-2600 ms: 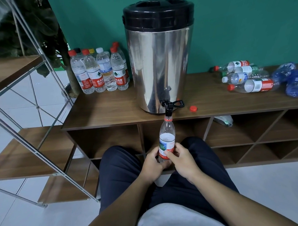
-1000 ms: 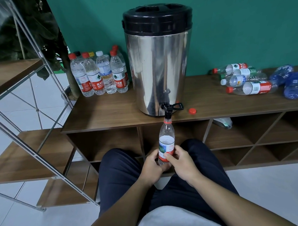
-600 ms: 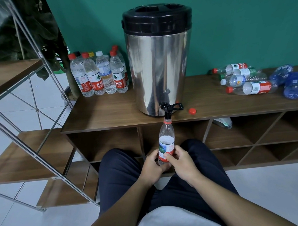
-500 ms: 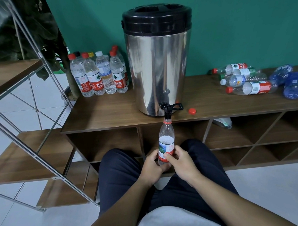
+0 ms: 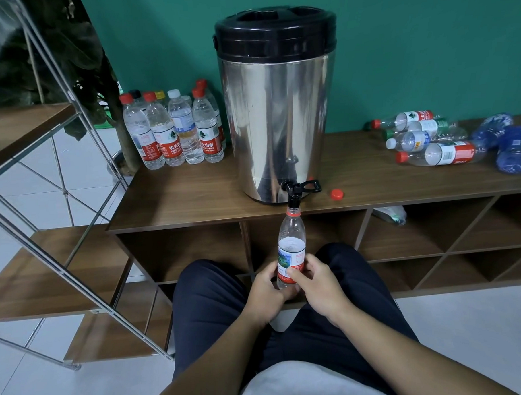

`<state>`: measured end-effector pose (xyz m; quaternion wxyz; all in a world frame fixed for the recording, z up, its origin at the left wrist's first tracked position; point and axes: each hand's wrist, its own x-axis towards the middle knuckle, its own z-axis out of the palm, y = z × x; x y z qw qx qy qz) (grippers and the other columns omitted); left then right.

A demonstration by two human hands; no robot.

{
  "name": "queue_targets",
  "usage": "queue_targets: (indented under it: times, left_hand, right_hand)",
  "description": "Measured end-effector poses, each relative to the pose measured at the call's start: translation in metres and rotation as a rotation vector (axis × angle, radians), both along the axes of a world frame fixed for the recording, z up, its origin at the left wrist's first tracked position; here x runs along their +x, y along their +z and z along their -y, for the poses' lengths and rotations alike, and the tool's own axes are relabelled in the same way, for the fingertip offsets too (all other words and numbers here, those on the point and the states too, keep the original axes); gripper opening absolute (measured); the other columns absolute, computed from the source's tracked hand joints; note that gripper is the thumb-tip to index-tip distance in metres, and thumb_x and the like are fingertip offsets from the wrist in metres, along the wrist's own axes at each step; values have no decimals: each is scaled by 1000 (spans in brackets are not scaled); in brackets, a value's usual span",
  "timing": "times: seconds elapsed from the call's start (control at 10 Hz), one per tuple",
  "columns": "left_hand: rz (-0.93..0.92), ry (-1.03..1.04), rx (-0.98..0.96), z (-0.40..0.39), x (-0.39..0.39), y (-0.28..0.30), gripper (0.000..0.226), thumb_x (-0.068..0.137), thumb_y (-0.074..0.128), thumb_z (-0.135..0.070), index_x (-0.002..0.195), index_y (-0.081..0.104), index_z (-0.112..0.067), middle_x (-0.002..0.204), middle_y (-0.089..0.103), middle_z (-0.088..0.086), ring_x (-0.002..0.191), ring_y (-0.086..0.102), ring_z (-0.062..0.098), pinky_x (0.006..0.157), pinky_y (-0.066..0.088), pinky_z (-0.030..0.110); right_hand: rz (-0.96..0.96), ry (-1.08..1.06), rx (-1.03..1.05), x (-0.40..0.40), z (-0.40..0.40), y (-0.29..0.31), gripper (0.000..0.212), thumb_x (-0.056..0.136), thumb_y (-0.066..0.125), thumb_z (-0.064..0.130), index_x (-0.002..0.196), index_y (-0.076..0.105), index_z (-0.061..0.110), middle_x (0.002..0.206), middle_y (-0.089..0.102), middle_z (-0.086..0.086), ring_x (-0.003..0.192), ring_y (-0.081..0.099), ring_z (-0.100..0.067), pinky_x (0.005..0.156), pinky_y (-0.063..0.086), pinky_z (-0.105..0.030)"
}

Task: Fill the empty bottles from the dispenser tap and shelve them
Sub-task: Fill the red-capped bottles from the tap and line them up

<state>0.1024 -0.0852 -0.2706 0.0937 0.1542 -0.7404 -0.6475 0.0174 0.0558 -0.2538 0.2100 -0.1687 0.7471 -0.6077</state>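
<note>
Right now both hands are wrapped around one clear bottle (image 5: 291, 249), held upright with its open mouth directly under the black tap (image 5: 295, 193) of the steel dispenser (image 5: 277, 122). The left hand (image 5: 268, 292) grips the bottle's base from the left, and the right hand (image 5: 318, 284) curls around the label with its thumb across the front. Water shows inside up to about the top of the label. The dispenser stands at the front edge of the wooden cabinet top (image 5: 193, 197). A loose red cap (image 5: 337, 194) lies just right of the tap. Capped upright bottles (image 5: 176, 132) cluster near the cabinet's back left corner; empty bottles (image 5: 430, 139) lie on their sides toward its right end.
</note>
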Motion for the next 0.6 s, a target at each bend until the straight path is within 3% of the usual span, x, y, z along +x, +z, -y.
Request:
queue_targets:
  times: [0.6]
  left_hand:
    - [1, -7, 4, 0, 0, 0, 58, 92, 89, -11, 144, 70, -25, 134, 79, -2, 128, 75, 20, 114, 58, 54]
  right_hand:
    - [2, 2, 10, 3, -2, 8, 24, 103, 77, 20, 119, 71, 37, 113, 80, 22, 110, 76, -1, 98, 60, -26]
